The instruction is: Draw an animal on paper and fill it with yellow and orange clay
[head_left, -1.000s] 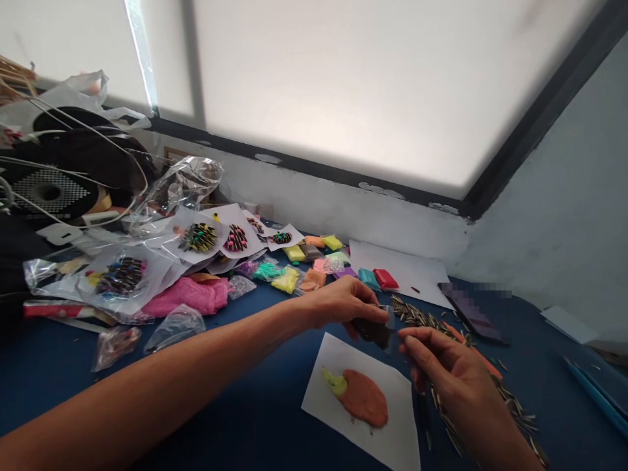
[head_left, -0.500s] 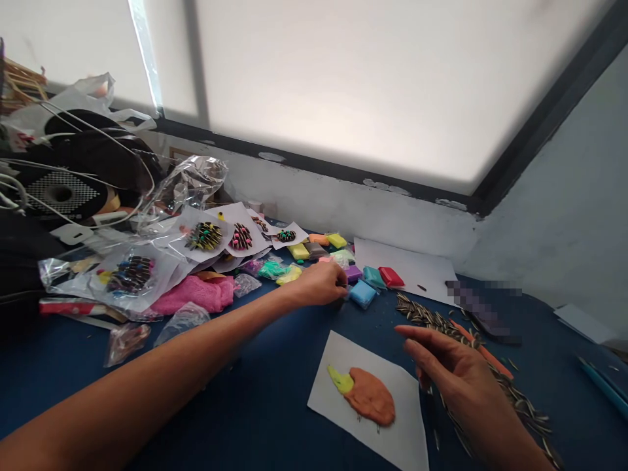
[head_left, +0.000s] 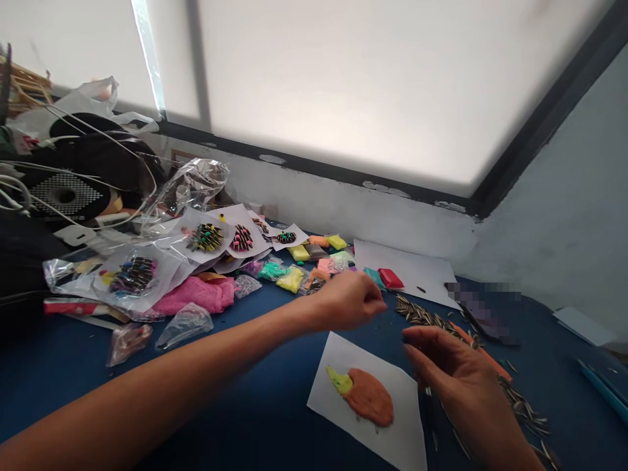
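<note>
Reaching across the table, my left hand (head_left: 350, 301) is closed with its fingertips pressed together, above the blue table near the colored clay packets. Whatever it pinches, if anything, is hidden. My right hand (head_left: 454, 376) hovers right of the white paper card (head_left: 326, 399), thumb and forefinger close together around a small dark bit (head_left: 405, 337). On the card lies a flattened orange clay shape (head_left: 370, 398) with a yellow-green pointed clay piece (head_left: 339, 379) at its upper left. Striped sunflower seeds (head_left: 424, 314) are heaped beyond and beneath my right hand.
Red (head_left: 391, 279) and yellow (head_left: 290, 279) clay packets lie toward the wall. Finished seed-and-clay cards (head_left: 241, 237), a pink cloth (head_left: 206, 296) and plastic bags (head_left: 186, 324) crowd the left. An orange strip (head_left: 495, 363) rests among the seeds. A white sheet (head_left: 412, 265) lies behind.
My left hand has moved right and slightly nearer, away from the clay packets and toward my right hand. A dark bit now shows at my right fingertips.
</note>
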`<state>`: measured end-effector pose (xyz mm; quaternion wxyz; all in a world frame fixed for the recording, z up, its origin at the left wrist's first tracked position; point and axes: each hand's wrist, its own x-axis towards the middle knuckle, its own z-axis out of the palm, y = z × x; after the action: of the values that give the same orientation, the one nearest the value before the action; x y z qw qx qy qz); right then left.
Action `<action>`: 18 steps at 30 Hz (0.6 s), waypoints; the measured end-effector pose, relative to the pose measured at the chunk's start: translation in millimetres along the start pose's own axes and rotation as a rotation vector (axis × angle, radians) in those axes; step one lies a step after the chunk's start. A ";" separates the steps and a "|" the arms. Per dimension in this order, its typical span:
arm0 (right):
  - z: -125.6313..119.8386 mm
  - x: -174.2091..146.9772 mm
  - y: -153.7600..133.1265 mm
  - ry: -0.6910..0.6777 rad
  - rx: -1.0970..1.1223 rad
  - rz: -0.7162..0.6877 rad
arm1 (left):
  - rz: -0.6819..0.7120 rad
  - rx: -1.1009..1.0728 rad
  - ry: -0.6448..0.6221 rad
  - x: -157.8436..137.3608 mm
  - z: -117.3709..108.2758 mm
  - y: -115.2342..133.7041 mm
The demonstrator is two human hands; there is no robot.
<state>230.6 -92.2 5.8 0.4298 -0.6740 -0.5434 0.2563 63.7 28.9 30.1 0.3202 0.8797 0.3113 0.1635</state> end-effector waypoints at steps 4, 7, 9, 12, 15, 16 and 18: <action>1.0 -2.0 2.6 -0.018 0.005 -0.069 | 0.060 -0.440 -0.249 -7.1 16.2 8.7; 1.3 -4.6 2.5 -0.012 -0.007 -0.111 | -0.014 -0.799 -0.271 -9.5 25.0 3.2; 1.1 -6.9 1.2 -0.013 -0.014 -0.118 | -0.057 -0.917 -0.298 -12.0 28.4 -2.2; 0.8 -10.1 -2.2 -0.047 -0.016 -0.119 | -0.103 -1.042 -0.331 -19.5 30.7 -9.1; 1.7 -12.3 -6.7 -0.120 -0.015 -0.161 | -0.117 -1.134 -0.304 -29.7 29.8 -13.7; 2.6 -13.0 -8.4 -0.143 -0.023 -0.179 | -0.129 -1.157 -0.288 -32.8 28.9 -14.8; 5.3 -15.0 -11.8 -0.176 -0.047 -0.203 | -0.164 -1.191 -0.267 -37.6 27.0 -16.6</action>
<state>216.1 -104.4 11.5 0.3883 -0.6003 -0.6502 0.2570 41.2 1.9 -4.2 0.8045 0.5356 0.1904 0.1725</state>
